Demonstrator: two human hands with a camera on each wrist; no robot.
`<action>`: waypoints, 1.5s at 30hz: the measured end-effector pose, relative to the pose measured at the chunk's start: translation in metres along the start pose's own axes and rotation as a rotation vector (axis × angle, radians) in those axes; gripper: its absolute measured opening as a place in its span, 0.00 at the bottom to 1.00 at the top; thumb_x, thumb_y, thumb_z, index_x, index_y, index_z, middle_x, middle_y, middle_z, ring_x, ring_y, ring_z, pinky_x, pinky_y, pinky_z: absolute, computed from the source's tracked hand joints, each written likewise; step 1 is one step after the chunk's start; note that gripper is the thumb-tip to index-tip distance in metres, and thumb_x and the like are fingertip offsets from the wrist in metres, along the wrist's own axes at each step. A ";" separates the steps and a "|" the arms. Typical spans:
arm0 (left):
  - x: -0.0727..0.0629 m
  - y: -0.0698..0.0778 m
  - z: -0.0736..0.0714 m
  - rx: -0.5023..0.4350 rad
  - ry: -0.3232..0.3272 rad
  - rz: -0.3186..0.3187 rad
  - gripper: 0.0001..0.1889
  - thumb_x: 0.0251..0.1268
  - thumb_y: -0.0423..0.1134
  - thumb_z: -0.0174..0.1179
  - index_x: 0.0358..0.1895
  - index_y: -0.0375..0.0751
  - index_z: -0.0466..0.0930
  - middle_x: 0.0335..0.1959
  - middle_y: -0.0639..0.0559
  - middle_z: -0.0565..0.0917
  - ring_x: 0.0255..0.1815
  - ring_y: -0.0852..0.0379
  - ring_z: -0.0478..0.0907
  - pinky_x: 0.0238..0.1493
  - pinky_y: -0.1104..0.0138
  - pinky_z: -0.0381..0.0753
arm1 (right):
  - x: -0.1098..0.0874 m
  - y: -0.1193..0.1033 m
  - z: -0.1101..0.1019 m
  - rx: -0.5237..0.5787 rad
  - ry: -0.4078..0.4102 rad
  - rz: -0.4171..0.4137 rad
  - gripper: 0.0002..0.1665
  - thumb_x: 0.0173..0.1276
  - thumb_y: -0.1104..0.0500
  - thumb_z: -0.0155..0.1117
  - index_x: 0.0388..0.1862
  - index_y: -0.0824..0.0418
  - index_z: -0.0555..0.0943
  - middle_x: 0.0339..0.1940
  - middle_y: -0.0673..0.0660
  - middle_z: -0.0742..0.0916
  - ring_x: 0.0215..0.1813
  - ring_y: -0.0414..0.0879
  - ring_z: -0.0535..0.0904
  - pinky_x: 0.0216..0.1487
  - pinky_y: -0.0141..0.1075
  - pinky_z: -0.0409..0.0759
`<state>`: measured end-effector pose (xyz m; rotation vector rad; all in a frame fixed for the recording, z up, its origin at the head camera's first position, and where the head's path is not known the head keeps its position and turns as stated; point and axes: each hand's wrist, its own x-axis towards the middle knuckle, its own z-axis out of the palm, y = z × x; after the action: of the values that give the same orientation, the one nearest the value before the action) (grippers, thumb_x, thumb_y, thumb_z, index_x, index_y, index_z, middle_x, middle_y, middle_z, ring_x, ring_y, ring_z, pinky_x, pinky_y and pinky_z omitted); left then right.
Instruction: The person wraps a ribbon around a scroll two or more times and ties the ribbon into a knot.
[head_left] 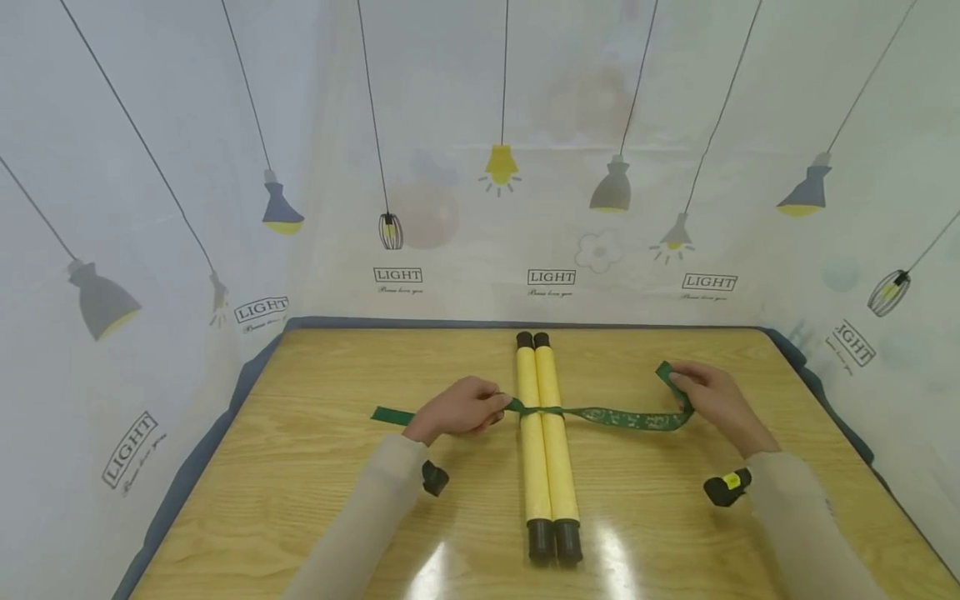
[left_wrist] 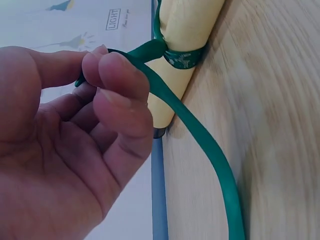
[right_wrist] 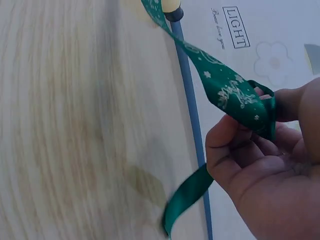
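- Two yellow rolls are laid side by side on the wooden surface, running from the upper centre of the head view down to the lower centre; dark caps are seen at both ends
- A green ribbon has already been passed around the middle of the rolls; a first crossing or simple knot appears to be drawn in on the left side of the rolls, as judged from the left wrist view, where the ribbon is seen cinched against the yellow roll
- The left hand is kept just beside the rolls; one strand is pinched between thumb and curled fingers; the loose tail is seen lying to the left on the surface
- The right hand is held well to the right; the patterned strand is pinched and folded over the fingers, its end hanging below
- No bow or finished knot is seen; tightening and tying are judged to be left
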<state>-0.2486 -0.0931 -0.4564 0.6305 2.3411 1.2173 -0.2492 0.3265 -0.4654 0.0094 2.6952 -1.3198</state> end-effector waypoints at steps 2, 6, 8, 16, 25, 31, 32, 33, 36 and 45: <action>0.001 0.003 0.001 -0.011 -0.002 0.005 0.23 0.84 0.47 0.48 0.33 0.32 0.79 0.13 0.57 0.69 0.14 0.60 0.61 0.23 0.67 0.67 | 0.001 -0.006 0.002 0.024 -0.013 -0.019 0.33 0.85 0.45 0.46 0.77 0.65 0.66 0.40 0.64 0.85 0.39 0.50 0.80 0.44 0.41 0.80; 0.001 0.007 0.002 -0.037 -0.005 0.003 0.23 0.84 0.45 0.48 0.38 0.27 0.80 0.14 0.57 0.69 0.15 0.60 0.63 0.25 0.67 0.68 | 0.002 -0.018 0.007 0.040 -0.047 -0.050 0.31 0.84 0.47 0.49 0.76 0.65 0.68 0.35 0.57 0.84 0.34 0.45 0.79 0.36 0.38 0.80; 0.002 0.008 0.003 -0.043 -0.003 0.000 0.22 0.84 0.45 0.48 0.37 0.27 0.79 0.14 0.56 0.69 0.15 0.60 0.63 0.25 0.68 0.69 | 0.003 -0.025 0.010 0.035 -0.067 -0.064 0.31 0.85 0.48 0.49 0.76 0.64 0.68 0.36 0.60 0.84 0.34 0.47 0.79 0.37 0.39 0.80; 0.003 0.012 0.007 -0.076 -0.001 -0.012 0.21 0.84 0.45 0.48 0.27 0.39 0.73 0.15 0.56 0.69 0.15 0.59 0.63 0.24 0.67 0.68 | 0.011 -0.046 0.021 0.041 -0.120 -0.107 0.26 0.84 0.50 0.50 0.73 0.61 0.72 0.37 0.63 0.84 0.36 0.55 0.80 0.38 0.40 0.79; 0.010 0.012 0.011 -0.128 -0.021 -0.023 0.21 0.85 0.46 0.47 0.28 0.40 0.71 0.17 0.56 0.69 0.15 0.60 0.62 0.23 0.66 0.67 | 0.023 -0.070 0.042 0.091 -0.196 -0.155 0.22 0.83 0.53 0.52 0.70 0.60 0.75 0.27 0.55 0.79 0.30 0.50 0.75 0.33 0.39 0.75; 0.012 0.014 0.013 -0.127 -0.018 -0.011 0.22 0.85 0.46 0.46 0.32 0.33 0.74 0.17 0.55 0.69 0.16 0.60 0.62 0.21 0.67 0.67 | 0.030 -0.091 0.057 0.079 -0.224 -0.226 0.20 0.83 0.55 0.51 0.68 0.60 0.77 0.27 0.53 0.81 0.30 0.52 0.76 0.33 0.40 0.76; 0.012 0.015 0.013 -0.122 -0.015 -0.009 0.22 0.85 0.45 0.46 0.33 0.32 0.75 0.16 0.55 0.69 0.15 0.60 0.63 0.21 0.67 0.67 | 0.031 -0.094 0.059 0.075 -0.229 -0.233 0.20 0.83 0.55 0.51 0.68 0.59 0.77 0.27 0.53 0.81 0.30 0.52 0.76 0.33 0.40 0.76; 0.012 0.015 0.013 -0.120 -0.010 -0.009 0.22 0.85 0.46 0.46 0.33 0.31 0.75 0.16 0.55 0.69 0.15 0.59 0.63 0.21 0.67 0.67 | 0.033 -0.097 0.061 0.073 -0.234 -0.238 0.20 0.83 0.55 0.51 0.68 0.59 0.77 0.27 0.52 0.81 0.30 0.53 0.77 0.32 0.40 0.76; 0.012 0.016 0.014 -0.122 -0.004 -0.011 0.22 0.85 0.46 0.47 0.35 0.30 0.76 0.16 0.55 0.70 0.15 0.60 0.64 0.20 0.68 0.68 | 0.036 -0.107 0.069 0.081 -0.249 -0.235 0.20 0.83 0.56 0.51 0.69 0.56 0.77 0.26 0.51 0.81 0.28 0.51 0.76 0.31 0.39 0.75; 0.012 0.016 0.014 -0.130 -0.011 -0.024 0.21 0.84 0.46 0.47 0.34 0.33 0.77 0.16 0.56 0.70 0.16 0.59 0.65 0.20 0.68 0.68 | 0.042 -0.134 0.087 0.076 -0.292 -0.272 0.23 0.84 0.57 0.50 0.73 0.47 0.74 0.32 0.60 0.83 0.25 0.48 0.75 0.31 0.39 0.76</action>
<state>-0.2480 -0.0692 -0.4523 0.5620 2.2326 1.3394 -0.2890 0.1733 -0.4187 -0.5162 2.4600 -1.3688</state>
